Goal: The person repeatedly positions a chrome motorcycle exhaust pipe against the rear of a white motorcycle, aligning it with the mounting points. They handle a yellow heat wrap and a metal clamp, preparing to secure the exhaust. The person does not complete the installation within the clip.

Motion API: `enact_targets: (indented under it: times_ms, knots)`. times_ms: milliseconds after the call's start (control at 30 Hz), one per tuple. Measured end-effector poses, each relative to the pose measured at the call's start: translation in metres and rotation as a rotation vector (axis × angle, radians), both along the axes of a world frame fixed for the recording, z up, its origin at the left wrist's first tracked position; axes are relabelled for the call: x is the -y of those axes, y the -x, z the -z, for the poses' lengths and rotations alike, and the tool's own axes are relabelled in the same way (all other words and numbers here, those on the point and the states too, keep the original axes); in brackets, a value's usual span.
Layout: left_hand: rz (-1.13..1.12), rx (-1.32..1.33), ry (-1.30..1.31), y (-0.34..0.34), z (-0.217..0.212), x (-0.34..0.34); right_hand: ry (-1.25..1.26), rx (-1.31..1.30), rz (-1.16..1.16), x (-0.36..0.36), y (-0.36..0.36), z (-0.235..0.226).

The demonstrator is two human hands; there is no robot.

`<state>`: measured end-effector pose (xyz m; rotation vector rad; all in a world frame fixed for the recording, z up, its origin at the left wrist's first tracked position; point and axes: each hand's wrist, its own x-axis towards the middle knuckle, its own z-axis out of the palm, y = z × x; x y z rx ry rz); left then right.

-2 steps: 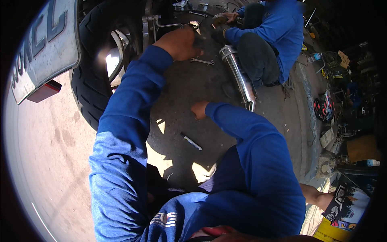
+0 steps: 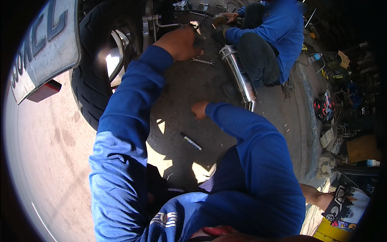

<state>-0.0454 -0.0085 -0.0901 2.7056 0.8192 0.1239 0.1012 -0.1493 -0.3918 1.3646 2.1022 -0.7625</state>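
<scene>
My left hand point(image 2: 179, 42) reaches forward beside the motorcycle's rear wheel, next to a bent metal rod point(image 2: 169, 25). Its fingers are curled around something dark that I cannot make out. My right hand point(image 2: 198, 110) hangs lower, over the concrete floor, with its fingers turned under and mostly hidden. I see nothing sticking out of it. A double-ended wrench point(image 2: 202, 61) lies on the floor just right of my left hand. Nearer to me, a white pen-shaped object point(image 2: 192, 142) rests on the floor.
The rear tyre point(image 2: 89, 80) and a licence plate point(image 2: 46, 44) stand at left. A shiny exhaust silencer point(image 2: 240, 76) lies at right, beside a crouching co-worker in blue point(image 2: 270, 32) whose hands are busy. Another wrench point(image 2: 198, 13) lies farther off. A person's arm point(image 2: 318, 197) shows at lower right.
</scene>
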Motion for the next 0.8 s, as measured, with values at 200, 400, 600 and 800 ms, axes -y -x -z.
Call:
enact_targets:
  times_ms: [200,400,600,800]
  knots:
    - [0.034,0.037,0.0,-0.001,0.0057,-0.0043,0.041,0.05,-0.015,-0.0015,0.0016,-0.0011]
    - [0.012,0.011,0.045,-0.0028,0.0049,-0.005,0.028,0.026,-0.018,-0.0009,0.0005,0.0016]
    - [0.025,0.016,0.018,-0.0021,0.0045,-0.0045,0.026,0.026,-0.024,-0.0009,-0.0003,0.0056]
    - [0.015,0.001,0.021,-0.0029,0.0047,-0.0048,0.03,0.017,-0.015,-0.0012,-0.0011,0.0056]
